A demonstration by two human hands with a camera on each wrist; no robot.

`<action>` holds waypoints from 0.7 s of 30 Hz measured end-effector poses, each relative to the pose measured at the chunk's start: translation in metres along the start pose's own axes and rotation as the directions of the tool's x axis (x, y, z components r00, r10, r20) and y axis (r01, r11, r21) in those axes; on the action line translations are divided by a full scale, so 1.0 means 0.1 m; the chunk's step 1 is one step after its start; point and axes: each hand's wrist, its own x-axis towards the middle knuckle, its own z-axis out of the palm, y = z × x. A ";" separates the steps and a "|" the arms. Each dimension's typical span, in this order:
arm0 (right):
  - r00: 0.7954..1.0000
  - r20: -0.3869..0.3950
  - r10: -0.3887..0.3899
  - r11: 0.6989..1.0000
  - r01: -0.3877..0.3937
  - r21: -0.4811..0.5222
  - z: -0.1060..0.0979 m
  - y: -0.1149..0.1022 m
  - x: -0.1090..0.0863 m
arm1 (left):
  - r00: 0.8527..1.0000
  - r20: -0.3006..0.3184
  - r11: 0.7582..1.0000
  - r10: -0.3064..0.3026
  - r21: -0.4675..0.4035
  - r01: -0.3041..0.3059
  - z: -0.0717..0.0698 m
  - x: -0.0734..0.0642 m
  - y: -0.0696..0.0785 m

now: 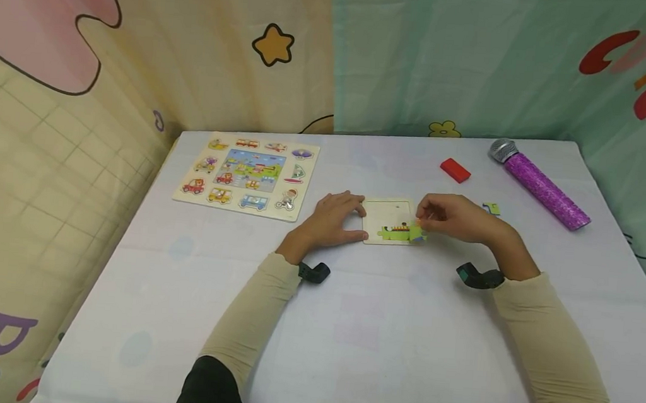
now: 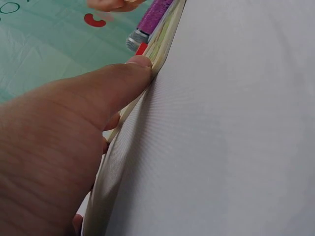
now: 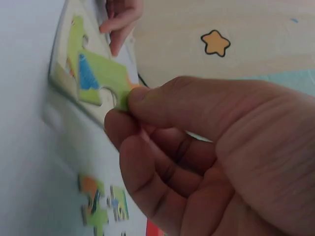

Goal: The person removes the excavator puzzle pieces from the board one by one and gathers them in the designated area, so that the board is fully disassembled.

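Observation:
A small pale puzzle board (image 1: 380,210) lies on the table, with a green crocodile-like puzzle strip (image 1: 394,234) along its near side. My left hand (image 1: 333,220) rests at the board's left edge, thumb near the close corner and fingertips farther up. In the left wrist view the straight thumb (image 2: 115,86) touches the board's rim. My right hand (image 1: 451,217) pinches a green puzzle piece (image 3: 106,76) with a blue patch between thumb and forefinger. This piece is over the board's right end, tilted, beside the strip.
Loose puzzle pieces (image 3: 93,201) lie right of the board, partly behind my right hand in the head view. Beyond are a red block (image 1: 455,170) and a purple glittery microphone (image 1: 546,189). A larger vehicle picture puzzle (image 1: 245,176) lies at back left. Printed curtains (image 1: 454,60) border the table.

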 end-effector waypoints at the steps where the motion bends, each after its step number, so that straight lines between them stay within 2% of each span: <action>1: 0.999 -0.007 0.034 0.999 -0.035 -0.039 -0.02 0.05 -0.07 | 1.000 0.002 1.000 0.001 0.001 -0.001 0.00 0.00 0.00; 3: 0.996 -0.017 0.083 0.992 -0.085 -0.099 -0.03 0.13 -0.20 | 1.000 0.005 1.000 0.001 0.003 -0.001 0.01 0.01 0.00; 7: 0.994 -0.040 0.099 0.983 -0.104 -0.153 -0.03 0.25 -0.34 | 1.000 0.001 1.000 -0.008 0.002 0.008 0.01 0.00 -0.01; 10: 0.993 -0.060 0.098 0.980 -0.107 -0.171 -0.03 0.27 -0.37 | 1.000 -0.003 1.000 -0.006 -0.001 0.006 0.00 0.00 -0.02; 17: 0.985 -0.068 0.160 0.966 -0.170 -0.193 -0.02 0.18 -0.36 | 1.000 0.004 1.000 -0.007 0.000 0.007 0.00 0.00 -0.02; 21: 0.984 -0.080 0.160 0.959 -0.174 -0.222 0.01 0.15 -0.37 | 1.000 0.000 1.000 -0.004 0.003 0.004 0.01 0.00 -0.01</action>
